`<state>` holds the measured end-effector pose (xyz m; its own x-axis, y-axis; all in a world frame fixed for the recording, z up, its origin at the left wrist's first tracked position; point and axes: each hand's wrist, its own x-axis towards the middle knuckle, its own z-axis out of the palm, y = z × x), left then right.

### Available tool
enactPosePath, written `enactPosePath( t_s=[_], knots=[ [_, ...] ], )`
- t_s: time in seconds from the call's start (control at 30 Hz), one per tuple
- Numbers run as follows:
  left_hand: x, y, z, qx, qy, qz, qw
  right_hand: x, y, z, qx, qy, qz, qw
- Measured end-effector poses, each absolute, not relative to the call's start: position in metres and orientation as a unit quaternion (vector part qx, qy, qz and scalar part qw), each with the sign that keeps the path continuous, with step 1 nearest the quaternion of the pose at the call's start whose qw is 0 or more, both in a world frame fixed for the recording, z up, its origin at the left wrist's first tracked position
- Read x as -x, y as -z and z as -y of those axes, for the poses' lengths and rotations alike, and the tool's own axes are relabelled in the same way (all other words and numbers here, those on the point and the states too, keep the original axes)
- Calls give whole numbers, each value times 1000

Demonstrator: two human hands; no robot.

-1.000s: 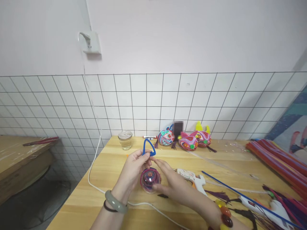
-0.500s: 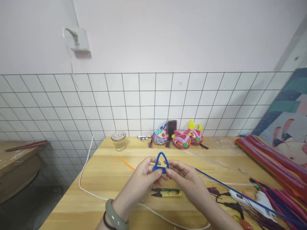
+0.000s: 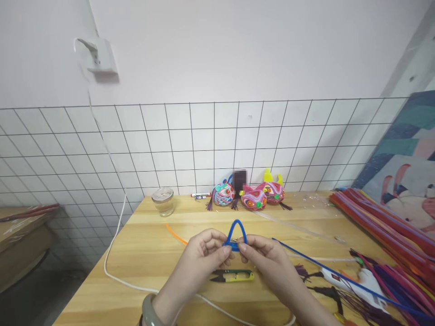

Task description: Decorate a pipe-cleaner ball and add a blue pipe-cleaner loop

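Note:
A blue pipe cleaner (image 3: 237, 222) is bent into an upright arch with a flat bottom, held above the table. My left hand (image 3: 209, 253) pinches its lower left corner between thumb and fingers. On the lower right corner, the thumb and forefinger of my right hand (image 3: 267, 256) are closed as well. A small shiny metallic bit shows inside the loop near its base; I cannot make out what it is. Below my hands lie yellow-and-green thread snips (image 3: 238, 275). An orange strip (image 3: 175, 233) on the table runs partly behind my left hand.
Colourful stuffed fish-like ornaments (image 3: 254, 198) and a lidded glass jar (image 3: 163, 202) stand along the wall. On the right lie a long blue pipe cleaner (image 3: 316, 260), a white glue gun (image 3: 369, 283), dark tassels and red bundles (image 3: 374, 222). A white cord (image 3: 125, 283) crosses the front.
The view has swung slightly right. The blue loop has turned to face me more squarely and its arch looks wider; both hands keep their pinch on it.

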<state>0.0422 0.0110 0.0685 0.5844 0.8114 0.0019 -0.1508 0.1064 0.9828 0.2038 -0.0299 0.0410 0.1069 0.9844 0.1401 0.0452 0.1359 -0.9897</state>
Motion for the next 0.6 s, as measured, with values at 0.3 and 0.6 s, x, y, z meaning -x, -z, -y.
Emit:
enactPosePath(
  t_s=[0.3, 0.6],
  knots=[
    [-46, -63, -13, -508, -358, -324, 713, -205, -42, 31, 474, -462, 506, 554],
    [-48, -61, -14, -523, -339, -317, 715, -211, -40, 32, 479, -451, 510, 554]
  ],
)
